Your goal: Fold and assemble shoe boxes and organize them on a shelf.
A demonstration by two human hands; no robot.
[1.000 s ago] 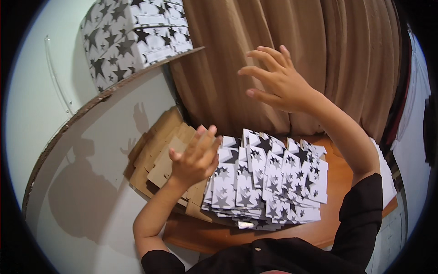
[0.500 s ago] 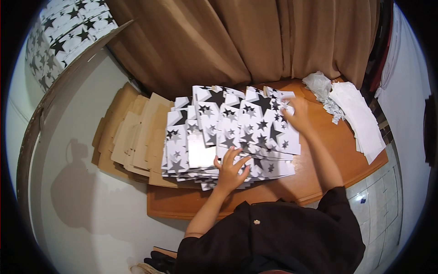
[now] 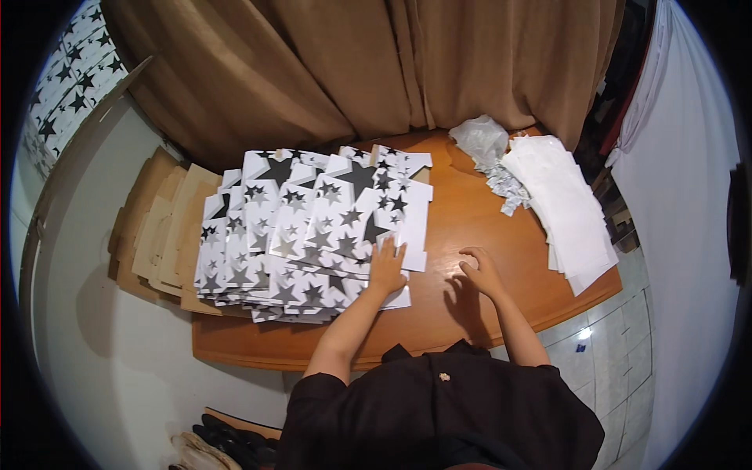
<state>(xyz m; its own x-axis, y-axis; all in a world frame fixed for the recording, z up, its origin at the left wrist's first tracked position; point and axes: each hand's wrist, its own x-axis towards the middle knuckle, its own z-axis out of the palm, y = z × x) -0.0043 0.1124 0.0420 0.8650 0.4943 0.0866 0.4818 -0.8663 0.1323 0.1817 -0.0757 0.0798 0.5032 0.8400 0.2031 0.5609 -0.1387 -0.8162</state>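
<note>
The left hand (image 3: 387,268) lies flat, fingers spread, on the fanned stack of white star-printed cardboard sheets (image 3: 309,235). The right hand (image 3: 479,270), loosely curled and empty, rests on the bare orange wooden table (image 3: 470,211) just beside that stack's right edge.

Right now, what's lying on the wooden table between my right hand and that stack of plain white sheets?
Nothing: the head view shows only bare orange-brown wooden table between the right hand and the stack of plain white sheets.

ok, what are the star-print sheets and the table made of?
Star-print sheets: look like glossy coated card, flat die-cut blanks with glare on the faces, fanned under the left hand. Table: seemingly varnished wood or veneer, orange-brown with shine beside the right hand.
</note>
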